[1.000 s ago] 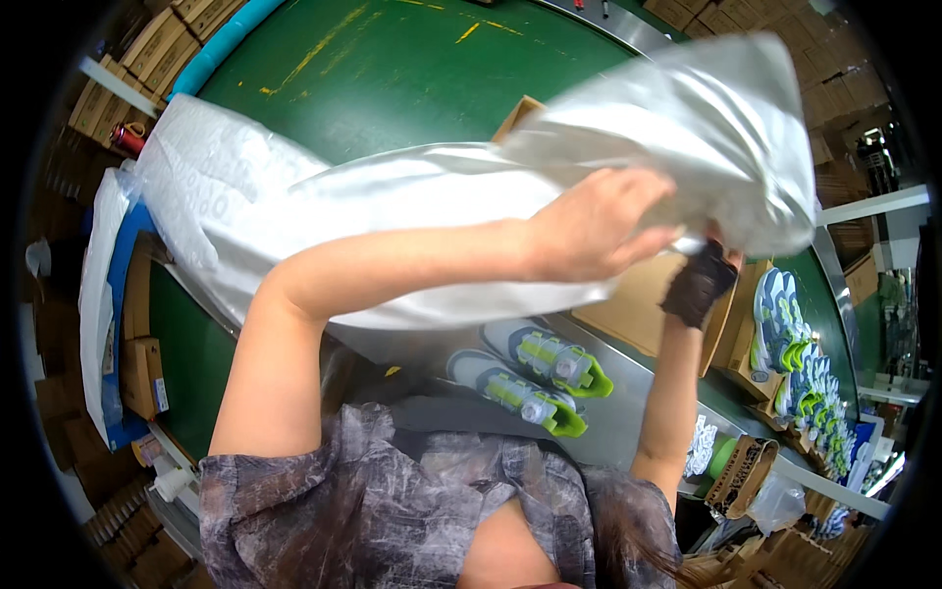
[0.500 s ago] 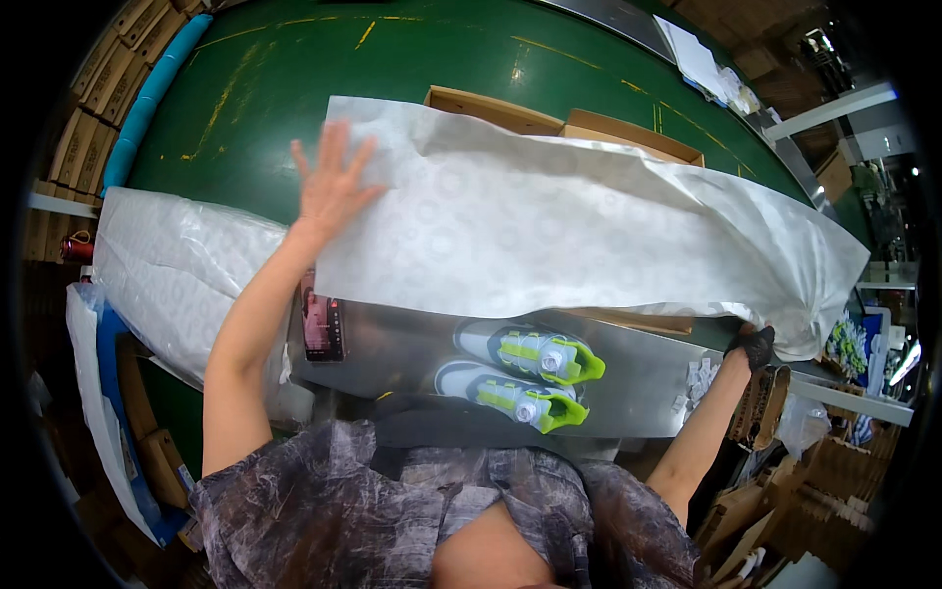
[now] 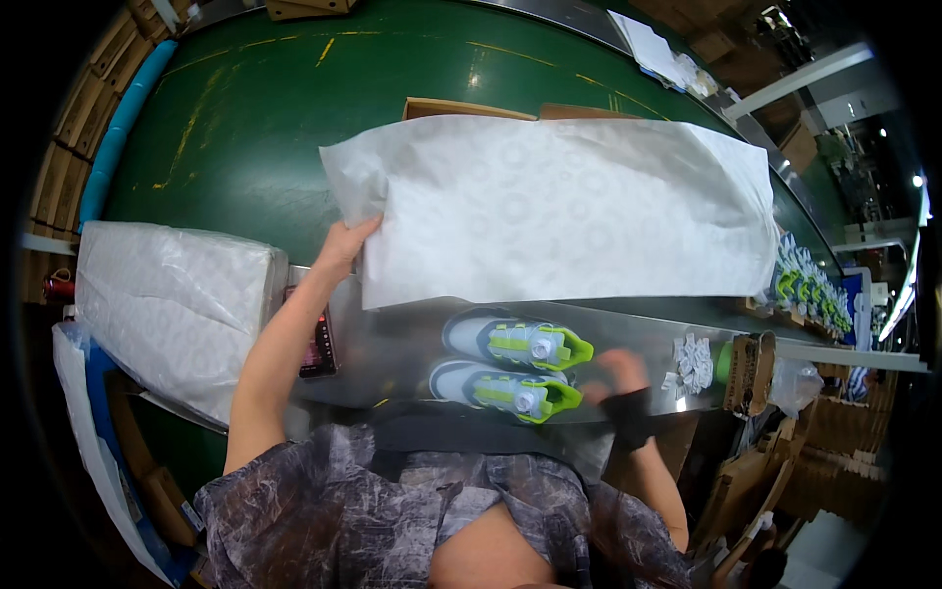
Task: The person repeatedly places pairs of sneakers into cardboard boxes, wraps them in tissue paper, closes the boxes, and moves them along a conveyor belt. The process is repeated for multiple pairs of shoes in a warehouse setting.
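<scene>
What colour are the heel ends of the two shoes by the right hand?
The heel ends are bright lime green, clearest in the head view.

From the shoes [image 3: 481,340]: sheet [image 3: 569,216] at 12 o'clock, over a box [image 3: 471,107] | left hand [image 3: 345,245] at 10, on sheet's left side | phone [image 3: 325,348] at 9 | stack [image 3: 172,304] at 9, past phone | right hand [image 3: 620,381] at 3, near shoes | pile [image 3: 694,364] at 3, past right hand

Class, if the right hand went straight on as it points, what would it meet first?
Probably the lower shoe, at its lime heel, though the blurred right hand leaves depth unclear.
</scene>
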### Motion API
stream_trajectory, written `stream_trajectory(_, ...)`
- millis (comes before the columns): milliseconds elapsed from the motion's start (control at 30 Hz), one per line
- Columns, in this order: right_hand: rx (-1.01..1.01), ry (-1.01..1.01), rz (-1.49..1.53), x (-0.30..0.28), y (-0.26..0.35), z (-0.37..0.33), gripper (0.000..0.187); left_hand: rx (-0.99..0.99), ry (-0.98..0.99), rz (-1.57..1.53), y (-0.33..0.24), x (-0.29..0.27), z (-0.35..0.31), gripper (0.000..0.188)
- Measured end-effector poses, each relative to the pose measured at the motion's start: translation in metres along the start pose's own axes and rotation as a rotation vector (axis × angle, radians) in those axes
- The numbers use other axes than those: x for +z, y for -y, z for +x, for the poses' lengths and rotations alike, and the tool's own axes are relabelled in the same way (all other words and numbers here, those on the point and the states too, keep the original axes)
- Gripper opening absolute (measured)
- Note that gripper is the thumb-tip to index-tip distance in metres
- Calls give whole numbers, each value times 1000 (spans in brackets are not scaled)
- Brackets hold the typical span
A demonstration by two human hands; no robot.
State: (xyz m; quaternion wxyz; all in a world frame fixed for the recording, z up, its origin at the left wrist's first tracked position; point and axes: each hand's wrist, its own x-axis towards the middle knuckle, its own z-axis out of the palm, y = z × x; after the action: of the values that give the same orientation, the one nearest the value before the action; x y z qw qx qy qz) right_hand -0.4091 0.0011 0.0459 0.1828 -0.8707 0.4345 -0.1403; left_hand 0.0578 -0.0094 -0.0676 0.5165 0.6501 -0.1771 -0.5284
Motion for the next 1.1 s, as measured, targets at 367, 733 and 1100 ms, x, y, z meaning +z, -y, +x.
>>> stream_trajectory(367, -122, 272, 189, -8, 73, 56, 31, 332, -87, 252, -20, -2, 15, 36)
stream_trajectory(733, 414, -163, 1134, 106, 40, 232, 29, 172, 239, -22, -144, 23, -25, 33)
stream_trajectory(1100, -145, -219, 73, 70, 32, 192, 52, 996, 110, 1017, -31, 105, 20, 50)
